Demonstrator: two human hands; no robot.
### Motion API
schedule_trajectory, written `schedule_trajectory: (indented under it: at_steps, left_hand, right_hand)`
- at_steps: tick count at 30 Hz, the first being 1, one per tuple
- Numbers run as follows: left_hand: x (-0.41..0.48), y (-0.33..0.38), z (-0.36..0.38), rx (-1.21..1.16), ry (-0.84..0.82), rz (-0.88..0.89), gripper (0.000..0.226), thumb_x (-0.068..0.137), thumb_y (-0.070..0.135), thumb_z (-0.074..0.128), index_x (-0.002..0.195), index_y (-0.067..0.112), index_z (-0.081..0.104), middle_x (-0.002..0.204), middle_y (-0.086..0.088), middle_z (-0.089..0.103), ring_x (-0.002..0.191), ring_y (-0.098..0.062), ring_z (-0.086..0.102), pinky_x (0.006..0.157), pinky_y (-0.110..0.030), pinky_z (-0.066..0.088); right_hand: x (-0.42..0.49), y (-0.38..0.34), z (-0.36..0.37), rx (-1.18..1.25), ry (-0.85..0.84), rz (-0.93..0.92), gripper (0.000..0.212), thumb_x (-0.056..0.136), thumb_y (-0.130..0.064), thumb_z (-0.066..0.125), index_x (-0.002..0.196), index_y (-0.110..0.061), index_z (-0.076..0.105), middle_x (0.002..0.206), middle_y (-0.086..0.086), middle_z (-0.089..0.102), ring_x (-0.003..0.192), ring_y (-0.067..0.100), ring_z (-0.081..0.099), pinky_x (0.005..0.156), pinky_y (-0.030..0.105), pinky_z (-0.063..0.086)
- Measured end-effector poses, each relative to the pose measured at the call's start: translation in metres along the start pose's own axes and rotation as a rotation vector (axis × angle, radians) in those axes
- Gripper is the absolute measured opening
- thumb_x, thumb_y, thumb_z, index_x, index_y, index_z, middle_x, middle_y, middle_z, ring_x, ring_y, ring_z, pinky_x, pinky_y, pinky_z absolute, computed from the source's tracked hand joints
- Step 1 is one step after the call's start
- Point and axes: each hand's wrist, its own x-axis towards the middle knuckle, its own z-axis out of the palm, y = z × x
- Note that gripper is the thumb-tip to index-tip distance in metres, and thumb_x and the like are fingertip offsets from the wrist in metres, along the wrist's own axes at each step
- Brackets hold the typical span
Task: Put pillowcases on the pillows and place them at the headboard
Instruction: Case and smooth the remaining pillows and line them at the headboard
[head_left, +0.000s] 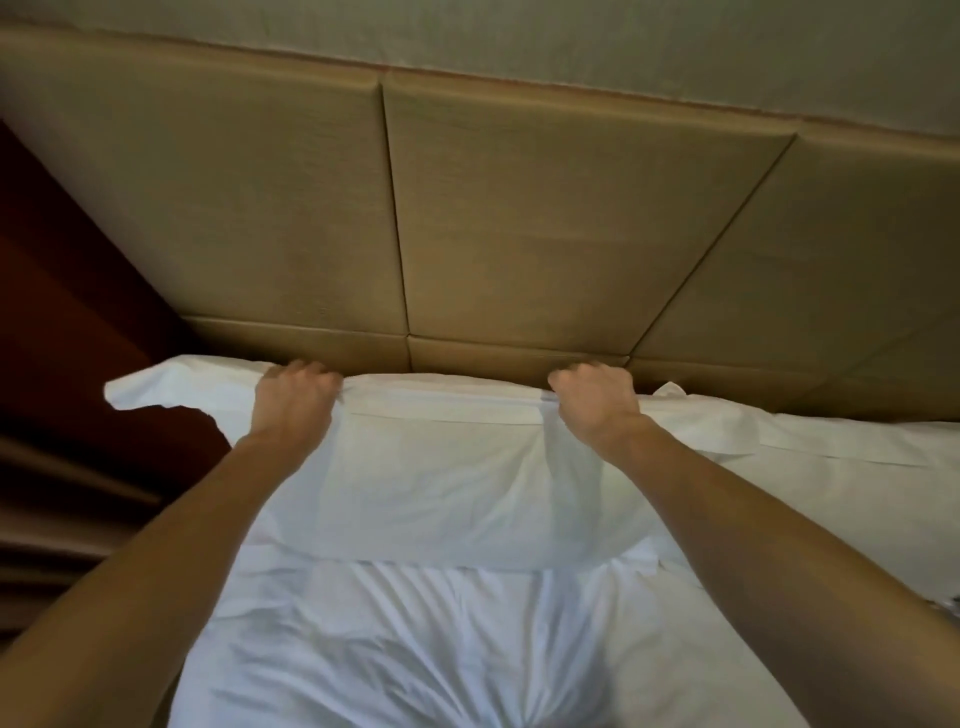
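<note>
A white pillow in its pillowcase (441, 483) lies across the head of the bed, its far edge against the tan padded headboard (519, 218). My left hand (293, 397) grips the pillow's far edge left of the middle, fingers curled over the top. My right hand (597, 397) grips the same edge further right, pinching a fold of cloth. The loose end of the pillowcase (145, 389) sticks out past the bed's left side. A second white pillow (831, 467) lies to the right along the headboard.
A rumpled white sheet (441, 649) covers the mattress in front of the pillow. Dark red-brown wood panelling (67, 312) and a ledge run along the left side of the bed. A pale wall (571, 36) rises above the headboard.
</note>
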Motion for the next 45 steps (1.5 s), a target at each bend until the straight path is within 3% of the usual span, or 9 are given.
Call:
schedule_trajectory:
  at_steps: [4,7,11,15,25,28,32,42,45]
  left_hand:
    - [-0.001,0.012,-0.002,-0.094,0.068,0.064,0.02,0.083,0.013,0.068,0.103,0.015,0.068,0.087,-0.007,0.068,0.08,-0.026,0.062,0.086,-0.046,0.052]
    - [-0.001,0.02,0.003,-0.084,0.084,0.215,0.044,0.091,0.027,0.062,0.134,0.019,0.052,0.117,-0.007,0.065,0.109,-0.028,0.06,0.112,-0.055,0.029]
    - [0.015,0.044,-0.016,-0.029,0.064,0.424,0.04,0.094,0.036,0.056,0.132,0.023,0.052,0.117,-0.002,0.062,0.11,-0.025,0.057,0.112,-0.052,0.025]
    - [0.033,0.089,-0.042,-0.014,-0.069,0.426,0.042,0.092,0.01,0.045,0.129,0.028,0.054,0.126,-0.001,0.06,0.116,-0.023,0.053,0.115,-0.047,0.023]
    - [0.085,0.249,-0.073,-0.119,-0.102,0.623,0.027,0.097,0.018,0.046,0.114,0.026,0.064,0.109,0.001,0.062,0.095,-0.021,0.061,0.066,-0.031,0.043]
    - [0.105,0.288,-0.084,-0.27,-0.131,0.707,0.023,0.094,0.026,0.052,0.106,0.029,0.071,0.107,0.006,0.068,0.096,-0.019,0.064,0.07,-0.028,0.047]
    - [0.125,0.333,-0.086,-0.265,-0.362,0.888,0.028,0.089,0.05,0.059,0.106,0.03,0.068,0.099,0.008,0.069,0.091,-0.019,0.063,0.072,-0.034,0.049]
    - [0.108,0.36,-0.073,-0.004,-0.105,0.86,0.015,0.091,0.027,0.051,0.103,0.022,0.059,0.095,-0.001,0.067,0.083,-0.024,0.064,0.061,-0.031,0.038]
    - [0.122,0.342,-0.082,-0.076,-0.039,0.751,0.016,0.085,0.021,0.056,0.101,0.023,0.059,0.097,0.0,0.065,0.083,-0.028,0.064,0.061,-0.031,0.04]
  right_hand:
    - [-0.008,0.007,0.003,0.062,0.084,-0.051,0.02,0.09,-0.023,0.058,0.11,-0.02,0.058,0.104,0.002,0.062,0.098,0.024,0.057,0.064,0.032,0.04]
    - [-0.011,0.024,0.007,0.143,0.057,-0.066,0.025,0.09,-0.027,0.056,0.114,-0.021,0.056,0.11,0.003,0.058,0.103,0.026,0.057,0.068,0.033,0.045]
    - [-0.014,0.05,0.004,0.312,-0.028,-0.056,0.019,0.093,-0.033,0.051,0.108,-0.025,0.059,0.107,-0.001,0.064,0.098,0.025,0.06,0.078,0.038,0.051]
    - [-0.023,0.077,0.002,0.244,-0.114,0.0,0.016,0.093,-0.024,0.054,0.106,-0.029,0.063,0.103,-0.001,0.067,0.09,0.021,0.058,0.072,0.033,0.046]
    - [-0.071,0.138,0.048,0.326,-0.051,0.376,0.036,0.088,-0.022,0.06,0.124,-0.022,0.054,0.113,0.002,0.064,0.099,0.024,0.06,0.077,0.035,0.051]
    - [-0.086,0.155,0.057,0.77,-0.193,0.374,0.063,0.08,-0.015,0.071,0.138,-0.023,0.05,0.128,0.0,0.058,0.115,0.022,0.057,0.095,0.033,0.049]
    - [-0.108,0.166,0.05,1.424,-0.063,0.48,0.068,0.083,0.002,0.065,0.145,-0.016,0.043,0.148,0.003,0.045,0.137,0.016,0.042,0.105,0.027,0.042]
    - [-0.098,0.143,0.081,0.783,-0.133,0.487,0.057,0.089,-0.027,0.064,0.143,-0.027,0.043,0.137,0.003,0.055,0.119,0.024,0.054,0.1,0.036,0.049]
    - [-0.089,0.131,0.081,0.851,-0.096,0.424,0.057,0.092,-0.03,0.061,0.145,-0.024,0.041,0.138,0.005,0.055,0.121,0.025,0.053,0.103,0.038,0.046]
